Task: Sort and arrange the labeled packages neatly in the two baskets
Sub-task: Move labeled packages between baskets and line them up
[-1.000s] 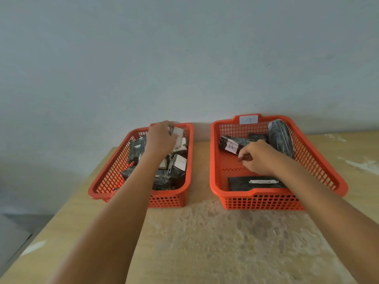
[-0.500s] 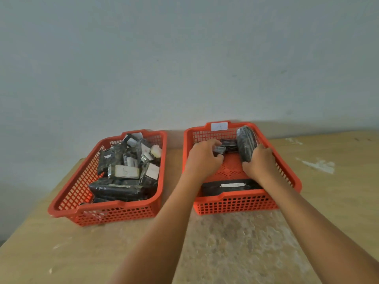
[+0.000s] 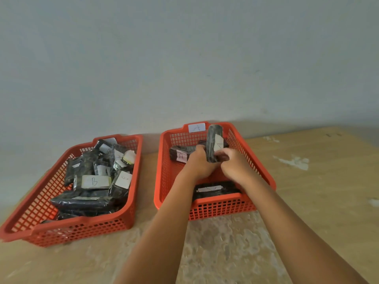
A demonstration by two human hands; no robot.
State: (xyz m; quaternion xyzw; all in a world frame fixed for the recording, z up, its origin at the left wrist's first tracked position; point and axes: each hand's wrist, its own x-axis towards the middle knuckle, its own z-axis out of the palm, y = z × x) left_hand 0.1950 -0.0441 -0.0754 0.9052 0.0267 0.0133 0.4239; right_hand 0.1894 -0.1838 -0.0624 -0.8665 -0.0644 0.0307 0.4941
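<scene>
Two orange mesh baskets stand side by side on the table. The left basket (image 3: 135, 181) holds a loose heap of several black packages, one with a white label marked B (image 3: 94, 181). Inside the right basket (image 3: 164, 160), which carries a white tag (image 3: 196, 127) on its far rim, both hands meet. My left hand (image 3: 200, 162) and my right hand (image 3: 235, 163) grip an upright black package labeled A (image 3: 214, 145). Another package marked A (image 3: 180, 154) lies behind my left hand. A flat black package (image 3: 215, 189) lies at the basket's near wall.
The baskets stand on a light wooden table (image 3: 317, 191) with a worn, mottled patch (image 3: 225, 253) at the front. A plain grey wall (image 3: 184, 58) rises directly behind the baskets. White scuff marks (image 3: 295, 161) dot the table to the right.
My left hand left the left basket and crossed into the right one. The package that leaned at the right basket's far side is now lifted upright between both hands. The view shifted rightward.
</scene>
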